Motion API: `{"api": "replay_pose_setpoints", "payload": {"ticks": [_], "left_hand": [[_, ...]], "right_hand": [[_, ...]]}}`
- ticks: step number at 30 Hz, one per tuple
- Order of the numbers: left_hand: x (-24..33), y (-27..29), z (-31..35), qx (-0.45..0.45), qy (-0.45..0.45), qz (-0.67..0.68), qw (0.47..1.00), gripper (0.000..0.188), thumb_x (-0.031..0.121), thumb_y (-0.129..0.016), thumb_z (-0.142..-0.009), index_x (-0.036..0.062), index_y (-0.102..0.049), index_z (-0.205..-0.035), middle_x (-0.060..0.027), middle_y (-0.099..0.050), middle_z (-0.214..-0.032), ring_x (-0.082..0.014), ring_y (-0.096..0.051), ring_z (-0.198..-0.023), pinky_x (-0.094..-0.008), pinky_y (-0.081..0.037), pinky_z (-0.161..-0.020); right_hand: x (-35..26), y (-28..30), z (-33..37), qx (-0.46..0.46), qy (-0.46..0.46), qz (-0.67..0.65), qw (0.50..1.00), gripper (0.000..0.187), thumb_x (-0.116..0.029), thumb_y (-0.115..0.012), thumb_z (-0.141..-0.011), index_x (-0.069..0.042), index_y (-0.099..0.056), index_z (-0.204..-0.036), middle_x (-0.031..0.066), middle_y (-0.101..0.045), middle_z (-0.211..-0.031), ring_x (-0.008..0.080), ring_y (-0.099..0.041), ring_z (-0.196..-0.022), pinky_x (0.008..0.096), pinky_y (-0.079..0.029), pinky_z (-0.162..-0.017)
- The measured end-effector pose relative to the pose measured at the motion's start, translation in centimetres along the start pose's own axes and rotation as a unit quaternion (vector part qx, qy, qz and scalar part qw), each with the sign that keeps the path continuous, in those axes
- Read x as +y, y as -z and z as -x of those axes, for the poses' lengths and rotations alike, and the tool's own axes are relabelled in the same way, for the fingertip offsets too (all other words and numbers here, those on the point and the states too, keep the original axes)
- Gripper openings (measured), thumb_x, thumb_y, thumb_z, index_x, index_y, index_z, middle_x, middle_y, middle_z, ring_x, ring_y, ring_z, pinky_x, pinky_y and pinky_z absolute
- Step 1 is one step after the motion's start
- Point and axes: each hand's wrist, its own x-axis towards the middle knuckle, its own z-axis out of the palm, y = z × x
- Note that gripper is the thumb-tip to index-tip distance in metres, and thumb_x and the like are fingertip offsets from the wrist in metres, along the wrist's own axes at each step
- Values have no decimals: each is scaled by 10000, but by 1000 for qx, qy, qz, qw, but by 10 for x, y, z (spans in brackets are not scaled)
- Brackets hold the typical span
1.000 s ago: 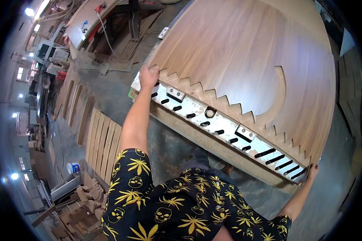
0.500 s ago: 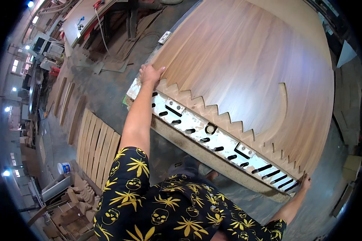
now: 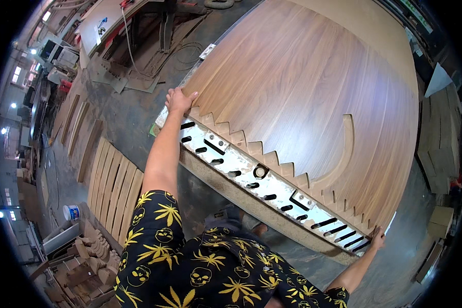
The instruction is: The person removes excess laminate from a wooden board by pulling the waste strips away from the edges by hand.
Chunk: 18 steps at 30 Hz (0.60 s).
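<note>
head view: brown panel (image 3: 287,77) lies between left hand (image 3: 179,101) and right hand (image 3: 378,239).

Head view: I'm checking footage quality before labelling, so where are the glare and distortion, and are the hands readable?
Head view: pale sheen on the wood-grain panel, bluish toward its right; head view: the panel's right side bows outward, and black fills both side rims; head view: left hand and right hand both read clearly.

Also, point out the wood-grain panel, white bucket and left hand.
Wood-grain panel (image 3: 297,97), head view: middle of its face.
White bucket (image 3: 71,212), head view: its side.
Left hand (image 3: 178,101), head view: its back.
</note>
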Motion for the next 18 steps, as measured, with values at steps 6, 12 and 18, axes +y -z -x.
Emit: {"api": "replay_pose_setpoints", "payload": {"ticks": [6,12,18], "left_hand": [[-2,6,6,7,3,-11,1000,782,563,-771,-759,113,-550,-1359,-154,-469,-1408,-344,-417,-1327,-495,-326,-1094],[-17,-5,-7,10,-15,-15,1000,777,607,-765,-741,192,-558,-1365,-144,-489,-1392,-345,-436,-1318,-521,-350,-1079],[-20,5,1,0,-8,-22,1000,745,543,-776,-763,162,-556,-1365,-154,-471,-1413,-353,-408,-1336,-524,-309,-1092]], "right_hand": [[-18,-12,21,76,-23,106,991,859,-639,-684,-788,-11,-547,-1358,242,-580,-1316,338,-582,-1165,418,-451,-1006],[12,-3,-12,-20,33,62,997,961,-700,-672,-753,-40,-487,-1426,200,-555,-1381,342,-540,-1250,427,-414,-1056],[4,-6,-7,-53,13,103,993,976,-702,-670,-750,-11,-491,-1416,212,-554,-1376,334,-535,-1254,416,-423,-1047]]}}
